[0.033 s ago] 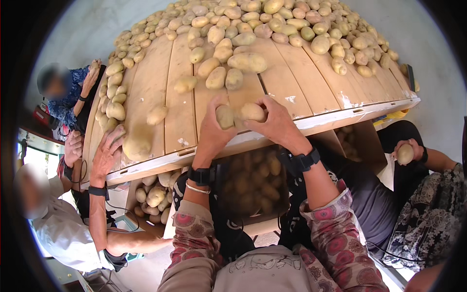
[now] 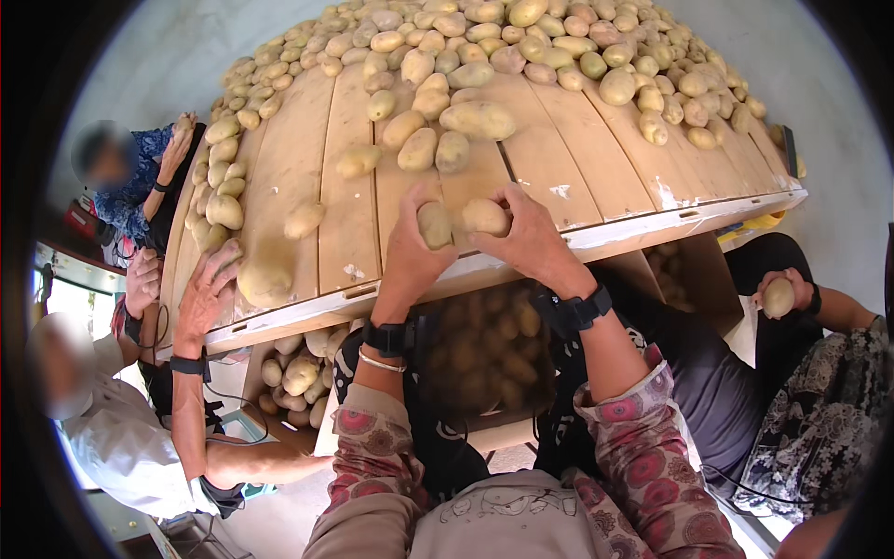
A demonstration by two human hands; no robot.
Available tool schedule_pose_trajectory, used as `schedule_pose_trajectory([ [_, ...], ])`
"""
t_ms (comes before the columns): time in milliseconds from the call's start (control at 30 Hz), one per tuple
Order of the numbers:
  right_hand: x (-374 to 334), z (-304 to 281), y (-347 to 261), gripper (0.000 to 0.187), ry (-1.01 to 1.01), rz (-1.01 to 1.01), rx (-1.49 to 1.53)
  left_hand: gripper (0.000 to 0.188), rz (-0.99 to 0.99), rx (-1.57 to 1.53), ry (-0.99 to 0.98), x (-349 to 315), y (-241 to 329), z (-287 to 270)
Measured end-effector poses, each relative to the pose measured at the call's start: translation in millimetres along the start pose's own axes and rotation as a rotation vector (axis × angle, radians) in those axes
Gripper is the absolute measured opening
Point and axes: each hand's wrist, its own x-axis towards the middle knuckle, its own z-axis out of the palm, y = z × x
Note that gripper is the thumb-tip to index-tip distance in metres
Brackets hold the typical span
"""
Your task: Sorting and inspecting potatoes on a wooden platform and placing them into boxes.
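My left hand (image 2: 416,247) is closed around a potato (image 2: 435,225) above the front edge of the wooden slatted table (image 2: 577,177). Close beside it, my right hand (image 2: 531,233) grips another potato (image 2: 485,217) between thumb and fingers. A narrow gap separates the two potatoes. Just beyond my hands lie several loose potatoes, among them a large oblong one (image 2: 477,120). Below my wrists, between my knees, a dark container (image 2: 419,349) holds more potatoes in shadow.
A big heap of potatoes (image 2: 559,47) covers the table's far side. At left, a co-worker's hand (image 2: 207,289) rests by a potato (image 2: 264,279); another person sits farther back. At right, a co-worker's hand holds a potato (image 2: 778,297). Boxes of potatoes (image 2: 300,374) stand under the front edge.
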Motion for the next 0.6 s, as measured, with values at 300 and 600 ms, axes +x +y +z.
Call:
schedule_pose_trajectory([
  [300,15.2,27.4,-2.6,0.046,-0.013,-0.236,0.08,0.061,0.017,-0.311,0.165,-4.9,-9.5,-5.7],
  [600,13.7,13.6,-8.5,0.025,-0.134,0.378,1.633,0.042,-0.332,-1.371,-0.137,-14.2,-15.0,-6.8],
])
